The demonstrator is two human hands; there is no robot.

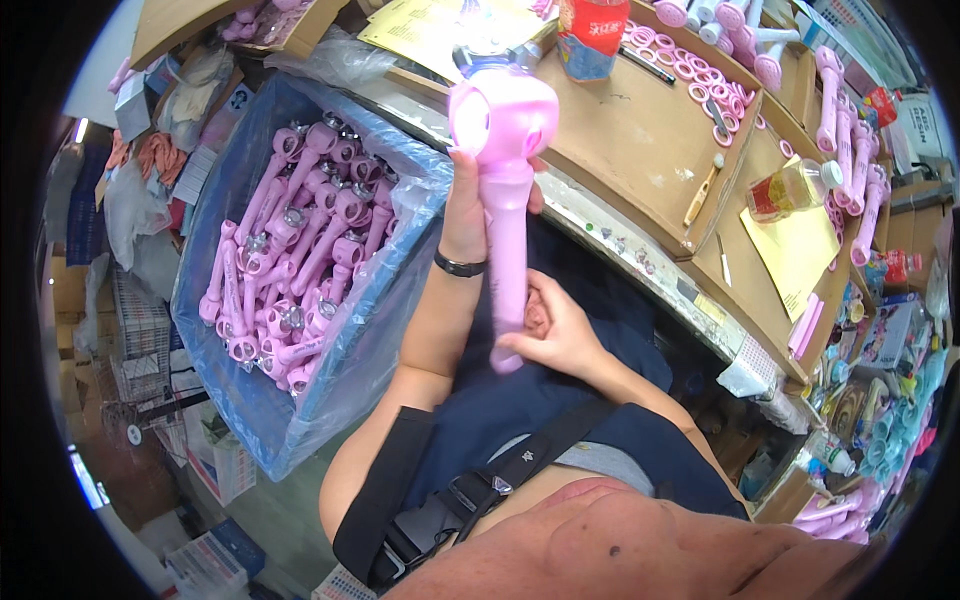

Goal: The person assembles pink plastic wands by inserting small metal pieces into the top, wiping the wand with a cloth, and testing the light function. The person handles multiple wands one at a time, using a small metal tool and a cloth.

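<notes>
A pink plastic wand [510, 230] stands roughly upright in front of me, with a thick handle and a round, hollow head. A clear and dark piece sits at its top. My left hand [466, 215] is wrapped round the neck just below the head, with fingertips showing on the far side. Lower down, my right hand [557, 327] has its fingers curled and its thumb against the bottom end of the handle. That bottom end is a little blurred. What the curled right fingers hold besides the handle, if anything, is hidden.
On the left, a box lined with blue plastic [250, 425] holds many similar pink wands. The cardboard-covered bench [620, 150] ahead carries pink rings [700, 75], a brush [704, 190], a red-labelled bottle [592, 40], a tipped bottle [785, 192] and yellow paper [790, 255].
</notes>
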